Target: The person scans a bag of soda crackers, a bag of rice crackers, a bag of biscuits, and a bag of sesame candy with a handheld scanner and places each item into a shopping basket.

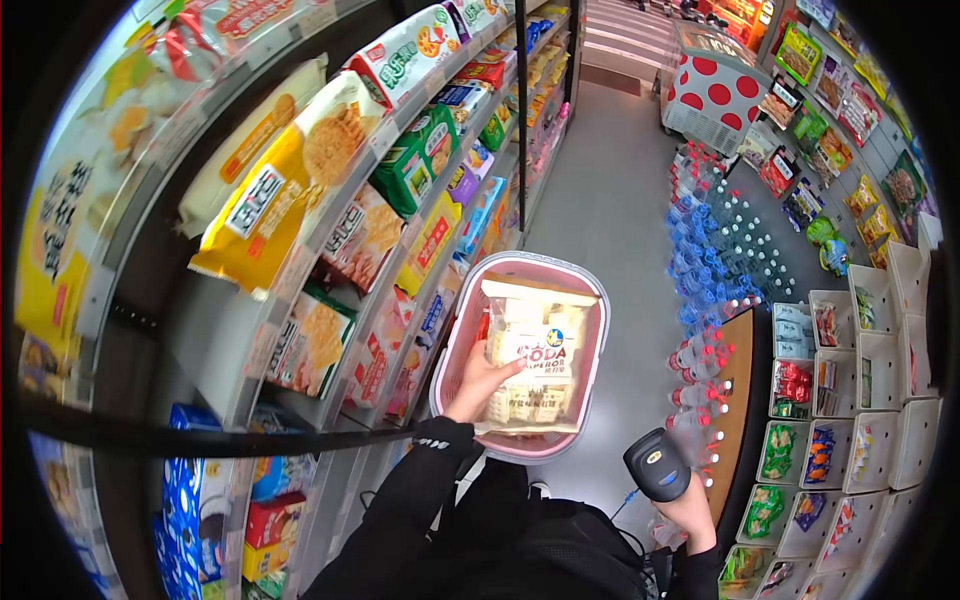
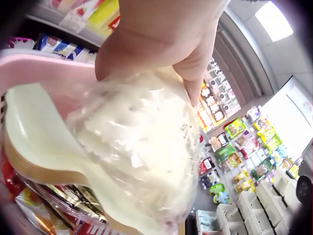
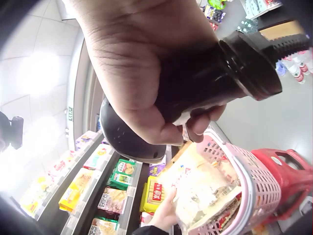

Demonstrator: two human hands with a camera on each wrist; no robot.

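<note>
My left hand point(image 1: 482, 385) holds a clear and cream bag of soda crackers point(image 1: 545, 402), thumb across its front, over a pink basket point(image 1: 603, 345). Close up in the left wrist view, the fingers grip the top of the crinkled bag point(image 2: 139, 132), and other packets lie below it in the basket. My right hand point(image 1: 692, 508) has its fingers wrapped round the handle of a black barcode scanner point(image 1: 658, 465), to the right of the basket. A cable leaves the handle's end in the right wrist view, where the scanner's head point(image 3: 132, 137) faces away.
Shelves of packaged biscuits point(image 1: 270, 215) run along the left. Bottles with blue and red caps point(image 1: 700, 245) line the floor at right, beside white bins point(image 1: 795, 385) of snacks. A red stool point(image 3: 288, 171) stands by the basket; a polka-dot freezer point(image 1: 712, 95) is farther up the aisle.
</note>
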